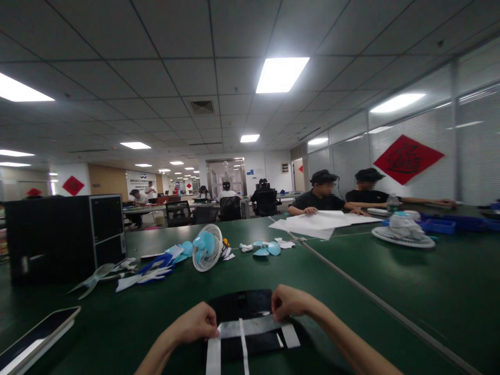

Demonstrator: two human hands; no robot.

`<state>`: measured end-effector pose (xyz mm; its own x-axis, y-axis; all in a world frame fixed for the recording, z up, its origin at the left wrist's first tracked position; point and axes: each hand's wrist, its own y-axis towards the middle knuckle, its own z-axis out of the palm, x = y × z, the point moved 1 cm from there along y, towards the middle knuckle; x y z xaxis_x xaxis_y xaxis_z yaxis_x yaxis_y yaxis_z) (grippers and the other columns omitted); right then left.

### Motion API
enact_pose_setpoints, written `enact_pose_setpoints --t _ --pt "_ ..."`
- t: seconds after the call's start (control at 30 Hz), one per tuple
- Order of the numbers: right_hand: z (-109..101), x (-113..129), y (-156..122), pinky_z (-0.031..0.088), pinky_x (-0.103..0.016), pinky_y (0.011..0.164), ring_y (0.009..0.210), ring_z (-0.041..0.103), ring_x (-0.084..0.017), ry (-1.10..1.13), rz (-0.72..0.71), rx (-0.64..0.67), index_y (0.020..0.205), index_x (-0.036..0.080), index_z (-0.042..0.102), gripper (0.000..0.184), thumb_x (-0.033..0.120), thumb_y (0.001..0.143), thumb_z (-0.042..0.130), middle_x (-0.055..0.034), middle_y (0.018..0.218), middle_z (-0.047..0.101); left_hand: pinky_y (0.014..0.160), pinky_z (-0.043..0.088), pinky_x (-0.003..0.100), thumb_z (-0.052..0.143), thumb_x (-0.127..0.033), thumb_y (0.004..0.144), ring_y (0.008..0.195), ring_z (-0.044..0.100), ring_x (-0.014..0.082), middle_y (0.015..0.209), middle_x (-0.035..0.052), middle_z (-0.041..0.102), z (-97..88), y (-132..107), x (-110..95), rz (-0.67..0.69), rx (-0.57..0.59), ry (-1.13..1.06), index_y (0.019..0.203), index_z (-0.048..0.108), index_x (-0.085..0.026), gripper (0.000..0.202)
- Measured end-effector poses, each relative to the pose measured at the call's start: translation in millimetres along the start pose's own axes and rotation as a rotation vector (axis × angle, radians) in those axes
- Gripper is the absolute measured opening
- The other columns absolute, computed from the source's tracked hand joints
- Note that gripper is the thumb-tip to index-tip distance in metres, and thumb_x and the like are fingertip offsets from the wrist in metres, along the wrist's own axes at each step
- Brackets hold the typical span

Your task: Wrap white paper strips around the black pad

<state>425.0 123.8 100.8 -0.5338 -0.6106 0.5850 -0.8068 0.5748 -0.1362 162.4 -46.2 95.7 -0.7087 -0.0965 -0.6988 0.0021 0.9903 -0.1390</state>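
Observation:
Low in the middle of the view, a glossy black flat object (234,306) lies on the green table; I cannot make out its kind. Across it runs a pale, partly see-through strip (258,326) that looks like tape. My left hand (199,320) is closed in a pinch at the strip's left end. At its right end, near the black object's upper edge, my right hand (289,302) pinches with curled fingers. White bands cross the black object lengthwise: a ribbed left band (213,357), a thin middle band (244,346) and a short right band (290,336).
Beyond my hands are a small fan (207,248), blue fan blades (267,248) and work gloves (148,275). A black computer case (58,237) stands left, above a tablet-like device (39,333). Two people sit across right by white sheets (324,223) and blue trays (439,225).

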Motion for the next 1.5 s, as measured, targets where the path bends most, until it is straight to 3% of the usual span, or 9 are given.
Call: enact_pose_setpoints --t 0.47,0.67,0.77,0.83,0.93,1.03,1.1,1.3,1.5 --pt "1.5 11.8 -8.8 0.038 -0.020 0.051 0.060 0.058 -0.012 -0.123 0.019 -0.081 0.072 0.017 0.074 0.014 0.018 0.059 0.070 0.0010 0.065 0.067 0.054 0.034 0.022 0.064 -0.031 0.063 0.065 0.052 0.0137 0.071 -0.0017 0.060 2.6 1.2 2.0 0.002 -0.057 0.164 0.076 0.065 -0.016 0.020" --pt "2.1 18.2 -15.0 0.037 -0.020 0.050 0.063 0.058 -0.013 -0.161 0.059 -0.115 0.073 0.018 0.073 0.018 0.022 0.056 0.073 -0.0002 0.071 0.068 0.071 0.040 0.023 0.052 -0.015 0.076 0.083 0.052 0.0139 0.098 -0.0001 0.057 12.9 -6.7 -21.1 0.311 -0.004 0.251 0.116 0.059 -0.026 0.042" --pt "1.4 22.0 -17.2 0.036 -0.020 0.049 0.062 0.057 -0.013 -0.177 0.048 -0.120 0.074 0.018 0.072 0.018 0.021 0.056 0.073 -0.0007 0.072 0.068 0.080 0.039 0.026 0.043 -0.013 0.083 0.092 0.052 0.0154 0.105 0.0016 0.055 19.6 -11.0 -32.4 0.387 0.060 0.298 0.121 0.059 -0.031 0.045" --pt "2.3 28.2 -19.3 0.036 -0.020 0.050 0.062 0.057 -0.013 -0.199 -0.008 -0.163 0.076 0.018 0.072 0.016 0.019 0.060 0.070 -0.0015 0.073 0.068 0.081 0.038 0.027 0.042 -0.012 0.083 0.094 0.052 0.0161 0.106 0.0019 0.055 22.0 -11.2 -33.8 0.388 0.069 0.314 0.120 0.060 -0.032 0.045" --pt "11.3 44.8 -25.3 0.041 -0.022 0.061 0.068 0.058 -0.013 -0.248 -0.244 -0.239 0.079 0.017 0.073 0.016 0.017 0.071 0.058 -0.0028 0.078 0.068 0.082 0.037 0.027 0.042 -0.011 0.082 0.095 0.051 0.0164 0.106 0.0014 0.054 22.7 -8.8 -30.3 0.385 0.064 0.317 0.120 0.059 -0.034 0.048" --pt "31.2 63.1 -34.0 0.043 -0.024 0.077 0.081 0.059 -0.014 -0.277 -0.525 -0.198 0.090 0.019 0.073 0.028 0.012 0.075 0.050 -0.0030 0.088 0.067 0.079 0.036 0.026 0.043 -0.013 0.082 0.094 0.050 0.0164 0.104 0.0011 0.053 22.2 -6.9 -27.0 0.392 0.075 0.317 0.116 0.062 -0.034 0.044" --pt "45.8 71.2 -38.5 0.042 -0.024 0.081 0.089 0.057 -0.015 -0.320 -0.614 -0.159 0.097 0.021 0.071 0.034 0.010 0.076 0.047 -0.0033 0.094 0.066 0.078 0.036 0.026 0.043 -0.014 0.083 0.093 0.051 0.0162 0.103 0.0010 0.053 22.1 -6.6 -26.4 0.397 0.076 0.314 0.112 0.063 -0.033 0.040" --pt "65.2 75.9 -40.5 0.042 -0.028 0.080 0.096 0.054 -0.020 -0.548 -0.553 -0.196 0.097 0.020 0.069 0.033 0.012 0.077 0.045 -0.0068 0.101 0.063 0.077 0.036 0.026 0.043 -0.012 0.081 0.092 0.050 0.0159 0.102 0.0002 0.054 23.7 -6.0 -26.4 0.409 0.055 0.305 0.107 0.065 -0.031 0.039" --pt "66.3 77.7 -50.3 0.041 -0.028 0.084 0.096 0.055 -0.019 -0.478 -0.636 -0.150 0.095 0.023 0.070 0.031 0.014 0.076 0.048 -0.0054 0.104 0.066 0.075 0.036 0.026 0.042 -0.014 0.083 0.089 0.050 0.0154 0.099 0.0006 0.054 24.5 -4.6 -26.7 0.418 0.057 0.319 0.109 0.065 -0.031 0.038"
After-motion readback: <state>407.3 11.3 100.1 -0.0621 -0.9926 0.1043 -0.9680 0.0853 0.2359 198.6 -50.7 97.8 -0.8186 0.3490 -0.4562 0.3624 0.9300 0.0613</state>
